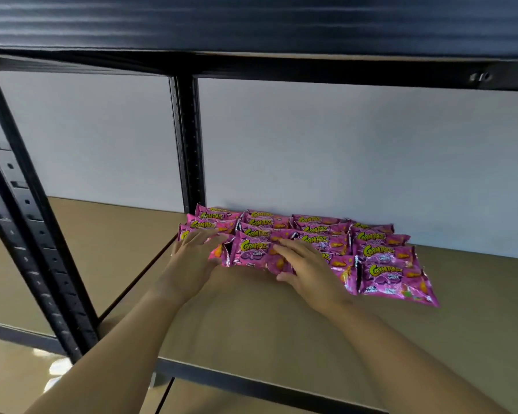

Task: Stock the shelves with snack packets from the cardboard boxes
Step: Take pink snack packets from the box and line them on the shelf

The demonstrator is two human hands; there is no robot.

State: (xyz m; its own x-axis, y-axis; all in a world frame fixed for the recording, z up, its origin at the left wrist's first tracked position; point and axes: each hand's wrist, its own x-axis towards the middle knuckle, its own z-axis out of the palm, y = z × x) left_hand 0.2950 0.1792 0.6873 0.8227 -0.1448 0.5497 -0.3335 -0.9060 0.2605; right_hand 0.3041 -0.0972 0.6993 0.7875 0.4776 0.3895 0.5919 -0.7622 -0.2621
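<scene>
Several pink snack packets point(383, 258) with green lettering lie in overlapping rows at the back of a brown shelf board point(251, 324), against the white wall. My left hand point(192, 255) rests with straight, spread fingers on the left end of the rows. My right hand point(305, 264) lies flat on the front middle packet point(251, 252), its thumb at the packet's near edge. No cardboard box is in view.
Black metal uprights point(33, 234) stand at the left and another point(189, 144) at the back. A dark shelf point(251, 25) hangs overhead. A second brown board point(81, 249) adjoins on the left. The shelf's black front rail point(251, 383) runs below my arms.
</scene>
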